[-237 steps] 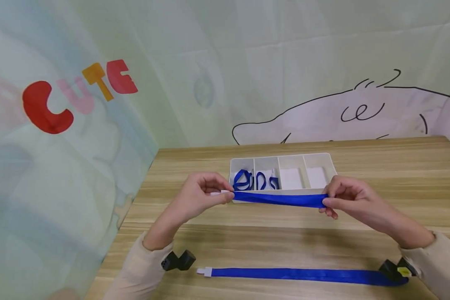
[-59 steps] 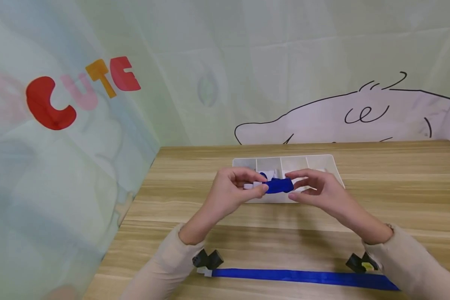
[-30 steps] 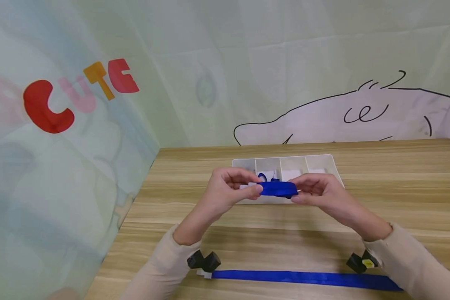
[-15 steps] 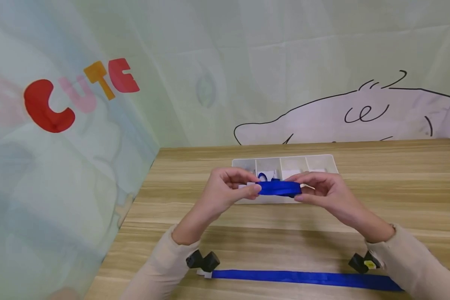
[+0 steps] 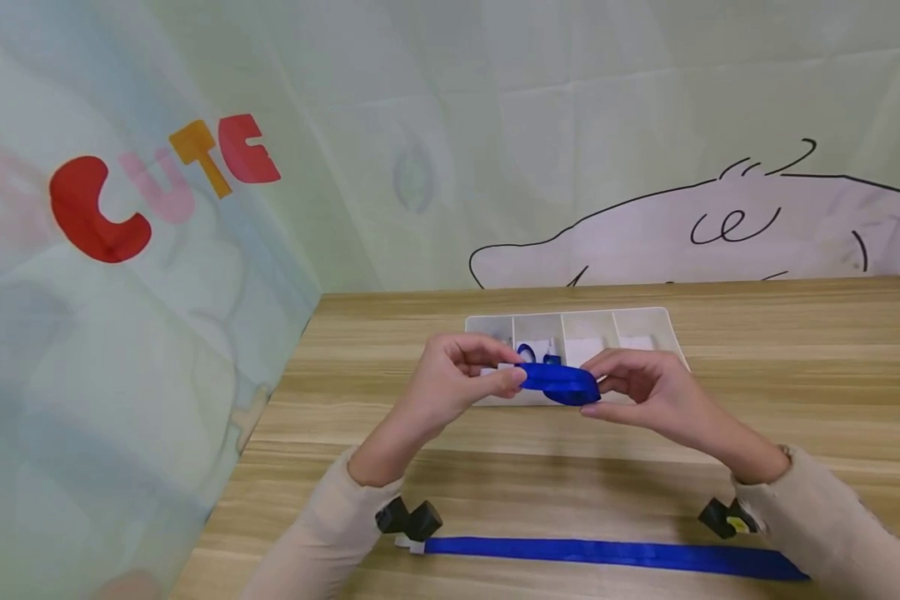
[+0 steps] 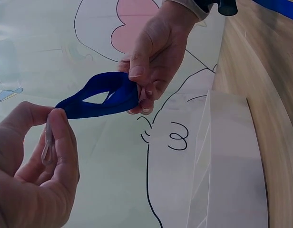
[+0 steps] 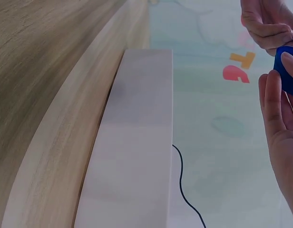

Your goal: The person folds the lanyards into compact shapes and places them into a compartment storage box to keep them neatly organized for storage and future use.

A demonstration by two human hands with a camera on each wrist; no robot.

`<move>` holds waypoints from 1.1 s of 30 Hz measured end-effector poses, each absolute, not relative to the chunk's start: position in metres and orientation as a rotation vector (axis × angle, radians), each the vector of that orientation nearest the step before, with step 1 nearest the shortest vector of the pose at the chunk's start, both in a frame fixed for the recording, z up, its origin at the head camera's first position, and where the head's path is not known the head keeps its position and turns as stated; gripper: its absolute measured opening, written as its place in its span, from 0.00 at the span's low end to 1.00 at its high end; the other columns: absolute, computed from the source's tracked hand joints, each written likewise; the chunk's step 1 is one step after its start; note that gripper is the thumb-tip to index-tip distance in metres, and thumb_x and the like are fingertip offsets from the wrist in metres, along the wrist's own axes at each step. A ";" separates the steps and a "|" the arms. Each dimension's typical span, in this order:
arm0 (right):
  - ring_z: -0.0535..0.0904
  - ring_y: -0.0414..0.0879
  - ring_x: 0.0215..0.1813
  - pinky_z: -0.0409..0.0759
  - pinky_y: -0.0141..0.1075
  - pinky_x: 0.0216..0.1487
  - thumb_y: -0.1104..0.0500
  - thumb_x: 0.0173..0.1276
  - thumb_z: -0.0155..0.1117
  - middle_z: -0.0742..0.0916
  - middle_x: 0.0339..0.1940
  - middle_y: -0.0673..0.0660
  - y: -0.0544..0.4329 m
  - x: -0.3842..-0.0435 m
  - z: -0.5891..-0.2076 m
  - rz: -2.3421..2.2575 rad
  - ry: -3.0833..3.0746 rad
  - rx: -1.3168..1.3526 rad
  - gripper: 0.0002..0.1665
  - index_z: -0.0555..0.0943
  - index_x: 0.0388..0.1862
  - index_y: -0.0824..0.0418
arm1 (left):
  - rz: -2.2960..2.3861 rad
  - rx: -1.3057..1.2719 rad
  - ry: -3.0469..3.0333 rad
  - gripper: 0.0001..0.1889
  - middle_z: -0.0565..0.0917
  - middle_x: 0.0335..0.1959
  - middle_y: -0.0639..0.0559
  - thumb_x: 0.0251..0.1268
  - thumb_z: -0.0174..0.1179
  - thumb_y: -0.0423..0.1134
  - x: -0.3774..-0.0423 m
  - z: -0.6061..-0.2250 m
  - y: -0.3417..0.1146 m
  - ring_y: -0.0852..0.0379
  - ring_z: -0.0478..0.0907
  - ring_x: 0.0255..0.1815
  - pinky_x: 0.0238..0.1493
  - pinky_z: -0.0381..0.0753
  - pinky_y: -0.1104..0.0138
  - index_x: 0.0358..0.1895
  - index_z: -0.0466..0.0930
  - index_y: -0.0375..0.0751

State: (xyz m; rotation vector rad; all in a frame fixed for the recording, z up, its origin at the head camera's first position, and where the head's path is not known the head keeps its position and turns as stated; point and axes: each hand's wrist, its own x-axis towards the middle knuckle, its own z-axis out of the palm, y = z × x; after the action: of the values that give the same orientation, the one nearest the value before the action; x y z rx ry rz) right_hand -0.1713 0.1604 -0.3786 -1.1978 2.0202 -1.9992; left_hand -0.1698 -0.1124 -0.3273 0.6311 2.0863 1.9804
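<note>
The left hand (image 5: pixel 457 375), at 9 o'clock, pinched a shiny blue cloth strap (image 5: pixel 558 377) beside its white plastic clip (image 5: pixel 491 372), thumb and fingertips close together. The right hand (image 5: pixel 648 387), at 3 o'clock, held the strap's looped end lightly, its thumb and fingers curved a bit wider apart. So the strap was up between both hands. Just past it, at 12 o'clock, sat a long white plastic tray (image 5: pixel 588 323) with a blue cloth loop (image 5: pixel 526 353) in the second part from the 9 o'clock end. At 6 o'clock, a long, flat blue cloth ribbon (image 5: pixel 615 552) lay on the light brown wooden table (image 5: pixel 375 333).
</note>
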 end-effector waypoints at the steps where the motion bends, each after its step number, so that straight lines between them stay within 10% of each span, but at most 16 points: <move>1: 0.85 0.50 0.45 0.84 0.37 0.48 0.80 0.58 0.69 0.86 0.48 0.60 0.160 -0.171 -0.379 -2.000 2.021 -1.199 0.20 0.82 0.49 0.71 | 1.981 0.629 2.085 0.08 0.86 0.33 0.43 0.64 0.64 0.23 -0.170 -0.328 -0.112 0.57 0.85 0.29 0.40 0.87 0.58 0.43 0.82 0.20; 21: 0.85 0.51 0.41 0.84 0.41 0.47 0.73 0.75 0.53 0.87 0.40 0.64 0.168 -0.171 -0.378 -2.003 1.902 -0.965 0.09 0.80 0.47 0.67 | 1.861 0.549 2.217 0.07 0.87 0.34 0.44 0.61 0.69 0.28 -0.167 -0.328 -0.120 0.54 0.86 0.31 0.38 0.87 0.59 0.41 0.85 0.29; 33: 0.87 0.50 0.34 0.86 0.38 0.40 0.74 0.70 0.60 0.89 0.33 0.62 0.166 -0.168 -0.373 -2.124 1.825 -0.775 0.05 0.83 0.38 0.69 | 1.839 0.564 2.234 0.07 0.87 0.34 0.44 0.61 0.69 0.29 -0.167 -0.331 -0.118 0.52 0.86 0.31 0.40 0.86 0.53 0.40 0.85 0.29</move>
State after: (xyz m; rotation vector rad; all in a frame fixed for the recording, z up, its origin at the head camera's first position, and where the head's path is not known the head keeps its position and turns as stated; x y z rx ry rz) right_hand -0.1683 0.1663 -0.3731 -0.7748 1.8252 -2.1241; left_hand -0.1670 -0.1185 -0.3311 0.5644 2.2343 1.8387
